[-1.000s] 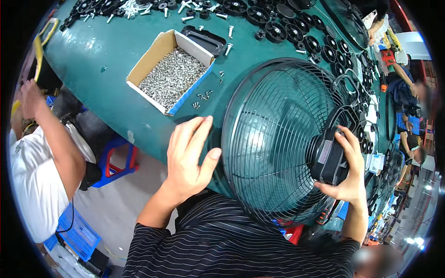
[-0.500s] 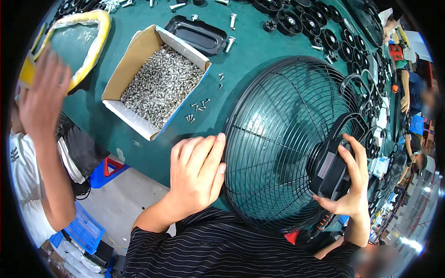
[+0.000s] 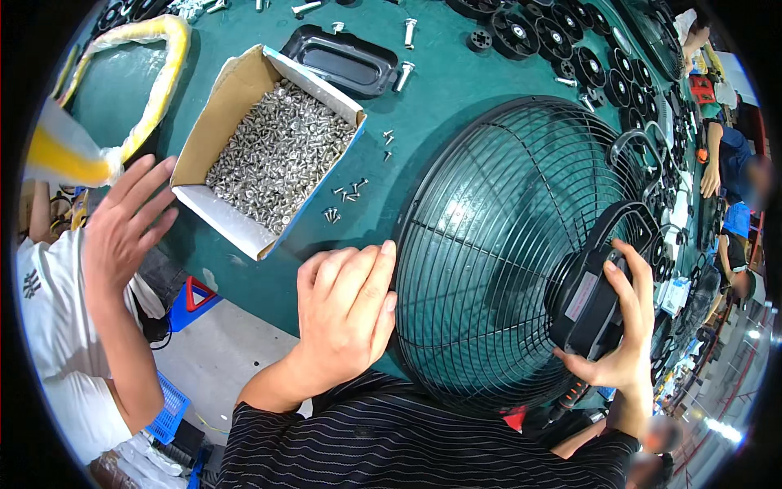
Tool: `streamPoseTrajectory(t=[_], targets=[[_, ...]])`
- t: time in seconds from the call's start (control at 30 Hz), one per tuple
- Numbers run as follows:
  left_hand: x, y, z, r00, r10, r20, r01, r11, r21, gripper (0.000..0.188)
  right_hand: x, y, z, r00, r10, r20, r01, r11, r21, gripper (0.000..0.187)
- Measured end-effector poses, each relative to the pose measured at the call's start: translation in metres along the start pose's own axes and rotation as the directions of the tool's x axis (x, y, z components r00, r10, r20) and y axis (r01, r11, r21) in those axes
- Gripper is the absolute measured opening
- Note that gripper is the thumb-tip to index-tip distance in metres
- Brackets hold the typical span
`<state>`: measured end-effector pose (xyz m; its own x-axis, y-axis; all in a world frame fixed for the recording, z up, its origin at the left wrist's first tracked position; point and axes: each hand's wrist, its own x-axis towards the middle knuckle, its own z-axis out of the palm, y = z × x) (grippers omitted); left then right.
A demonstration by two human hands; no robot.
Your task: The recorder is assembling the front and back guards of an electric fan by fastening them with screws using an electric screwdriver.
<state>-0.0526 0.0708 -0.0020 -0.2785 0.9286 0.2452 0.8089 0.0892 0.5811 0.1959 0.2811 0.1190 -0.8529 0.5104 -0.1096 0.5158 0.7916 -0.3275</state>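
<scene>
A round black wire fan guard [image 3: 481, 269] stands on the green table in front of me, with a black box-shaped housing [image 3: 582, 314] at its centre. My right hand [image 3: 623, 342] grips the housing, fingers on its far side and thumb on the near side. Curled at the guard's left rim is my left hand [image 3: 342, 314], its fingertips and thumb against the edge. Left of the guard sits an open cardboard box [image 3: 220, 122] of small silver screws [image 3: 281, 155]. Several loose screws [image 3: 350, 191] lie between box and guard.
A co-worker's hand [image 3: 130, 220] is beside the box at left, near a yellow wrapped frame [image 3: 175, 73]. A black tray [image 3: 342, 61] and large bolts [image 3: 410, 33] lie behind the box. Black round parts [image 3: 513, 37] crowd the far right. A screwdriver-like tool [image 3: 570, 397] is below the guard.
The co-worker's hand has come down and right, toward the screw box, and a yellow-and-white wrapped piece now shows above it. My hands keep their hold on the fan with barely any shift.
</scene>
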Motion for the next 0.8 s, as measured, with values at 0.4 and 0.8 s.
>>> streamPoseTrajectory(t=[0.4,0.8], targets=[[0.001,0.006,0.0,1.0,-0.014,-0.019,0.015,1.0,0.017,0.048,-0.015,0.005,-0.002,0.999,0.032,0.001,-0.032,0.999,0.005,0.113],[0.022,0.018,0.001,0.993,-0.119,-0.025,0.095,0.889,-0.449,0.058,-0.173,0.05,0.112,0.413,0.744,-0.526,-0.262,0.65,0.713,0.052]])
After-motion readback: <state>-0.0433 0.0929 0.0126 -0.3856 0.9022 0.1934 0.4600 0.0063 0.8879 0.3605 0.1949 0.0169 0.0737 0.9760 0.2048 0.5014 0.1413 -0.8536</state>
